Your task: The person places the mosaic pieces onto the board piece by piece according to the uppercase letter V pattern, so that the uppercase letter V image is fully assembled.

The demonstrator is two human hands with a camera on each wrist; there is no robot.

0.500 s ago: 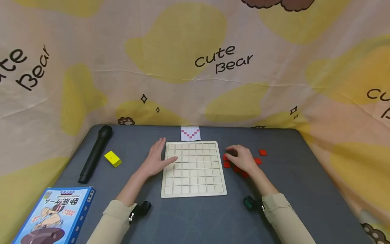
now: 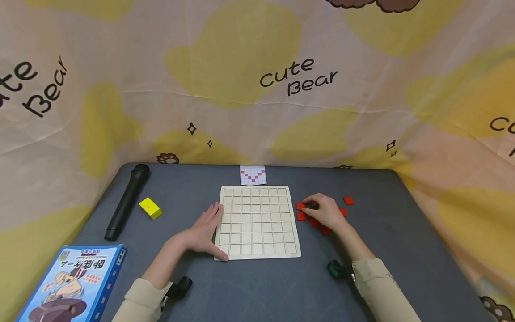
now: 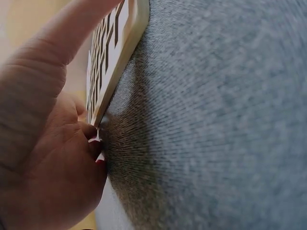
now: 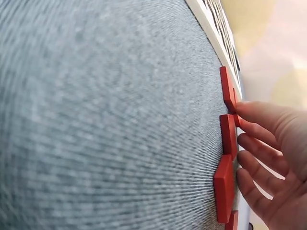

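A pale square grid board (image 2: 257,212) lies in the middle of the table. My left hand (image 2: 203,232) rests along its left side, the fingers at the edge and the thumb out at the near left corner; the left wrist view shows that thumb (image 3: 62,33) over the rim. Right of the board, my right hand (image 2: 325,212) is low over several flat red square tiles. Its thumb and index finger pinch a red tile (image 2: 300,205) by its edges. Another red tile (image 2: 301,217) lies just nearer. In the right wrist view the other fingers (image 4: 259,148) hang loosely curved beside the tiles.
A small card (image 2: 253,175) with a pink V pattern lies behind the board. To the left are a yellow block (image 2: 150,208), a black microphone-shaped object (image 2: 127,203) and a blue box (image 2: 72,286). A printed cloth (image 2: 241,89) hangs behind the table.
My left hand has slid nearer along the board's left side, its thumb moving from the grid to the near corner. My right hand has shifted slightly right, uncovering more of the tile.
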